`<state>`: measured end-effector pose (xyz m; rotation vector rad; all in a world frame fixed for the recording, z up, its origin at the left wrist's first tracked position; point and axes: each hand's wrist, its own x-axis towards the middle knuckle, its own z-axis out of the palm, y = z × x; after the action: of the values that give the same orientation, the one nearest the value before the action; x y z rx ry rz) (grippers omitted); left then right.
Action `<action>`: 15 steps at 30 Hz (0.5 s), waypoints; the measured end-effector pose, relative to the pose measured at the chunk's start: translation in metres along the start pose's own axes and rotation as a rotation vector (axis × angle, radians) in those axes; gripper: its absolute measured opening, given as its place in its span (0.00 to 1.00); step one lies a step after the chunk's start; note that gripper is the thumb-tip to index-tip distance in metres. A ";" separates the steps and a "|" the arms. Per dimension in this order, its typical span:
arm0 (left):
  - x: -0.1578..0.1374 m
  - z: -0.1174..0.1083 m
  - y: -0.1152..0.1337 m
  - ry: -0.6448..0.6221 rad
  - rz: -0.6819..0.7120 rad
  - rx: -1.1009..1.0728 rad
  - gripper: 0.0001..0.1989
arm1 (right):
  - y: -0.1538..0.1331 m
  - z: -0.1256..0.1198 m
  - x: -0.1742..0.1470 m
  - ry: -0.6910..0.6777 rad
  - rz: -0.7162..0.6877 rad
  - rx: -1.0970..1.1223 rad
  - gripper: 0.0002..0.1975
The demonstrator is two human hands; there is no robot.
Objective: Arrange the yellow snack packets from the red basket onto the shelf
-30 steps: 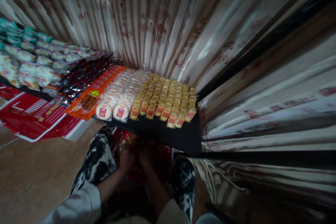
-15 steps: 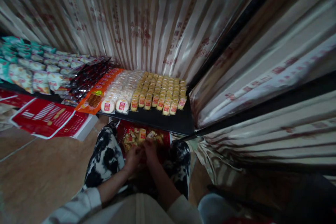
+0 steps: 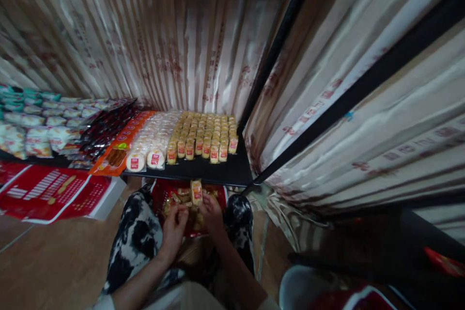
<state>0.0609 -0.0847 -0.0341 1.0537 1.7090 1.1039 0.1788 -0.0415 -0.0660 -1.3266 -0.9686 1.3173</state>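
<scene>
Between my knees lies a red bag (image 3: 221,193) holding several small yellow wrapped snack bars (image 3: 184,195). My right hand (image 3: 212,213) pinches one wrapped snack bar (image 3: 196,192), upright, its red label facing me. Just left of it, my left hand (image 3: 175,228) hovers over the bag with its fingers curled together. Whatever it may hold is too small to make out. Beyond the bag, rows of similar yellow bars (image 3: 207,136) stand on a black shelf (image 3: 218,173), apart from both hands.
Left of the rows are round white wrapped cakes (image 3: 155,159), an orange packet (image 3: 112,159), dark packets (image 3: 101,128) and pale green-white packets (image 3: 39,140). A red printed box (image 3: 61,191) lies at the left. Black poles (image 3: 279,43) and a striped curtain (image 3: 196,58) enclose the shelf.
My hands, close together before, have moved apart. The wrapped bar now shows upright in my right hand. The view has shifted, so the shelf appears further left and lower.
</scene>
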 end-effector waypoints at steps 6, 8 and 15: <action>0.039 0.018 0.036 -0.102 -0.031 -0.081 0.26 | -0.024 -0.013 0.005 0.037 -0.126 0.093 0.17; 0.049 0.030 0.046 -0.187 -0.017 -0.117 0.24 | -0.027 -0.017 0.008 0.040 -0.147 0.099 0.17; 0.075 0.078 0.066 -0.241 0.094 -0.144 0.18 | -0.038 -0.047 0.036 0.165 -0.212 -0.097 0.21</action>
<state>0.1242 0.0218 -0.0076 1.1354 1.3823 1.0936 0.2327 -0.0042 -0.0397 -1.3426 -1.0374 0.9955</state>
